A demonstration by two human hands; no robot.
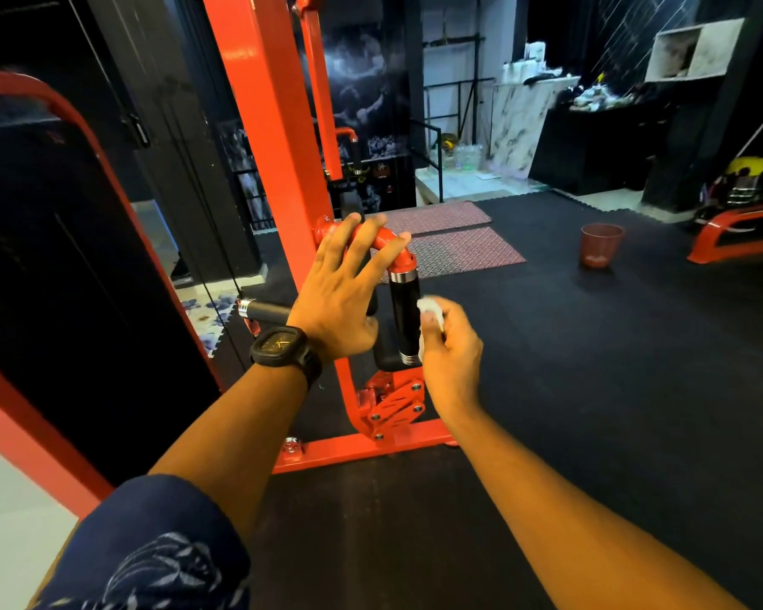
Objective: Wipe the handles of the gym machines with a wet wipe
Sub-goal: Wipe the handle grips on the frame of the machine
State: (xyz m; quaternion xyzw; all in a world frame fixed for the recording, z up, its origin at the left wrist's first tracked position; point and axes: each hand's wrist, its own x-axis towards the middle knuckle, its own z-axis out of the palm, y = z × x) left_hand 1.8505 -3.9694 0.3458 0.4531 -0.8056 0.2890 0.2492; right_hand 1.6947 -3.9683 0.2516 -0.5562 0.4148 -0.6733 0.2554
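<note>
At the red machine, spread left hand (340, 297) steadies the bend while curled right hand (448, 341) presses the wet wipe (428, 308) against the black handle (404, 319).

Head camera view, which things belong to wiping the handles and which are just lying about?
Part of the job: wet wipe, pinched in the right hand; upright black handle; left hand, resting on the red tube; side handle.

Lying about: red bucket; patterned floor mats.
</note>
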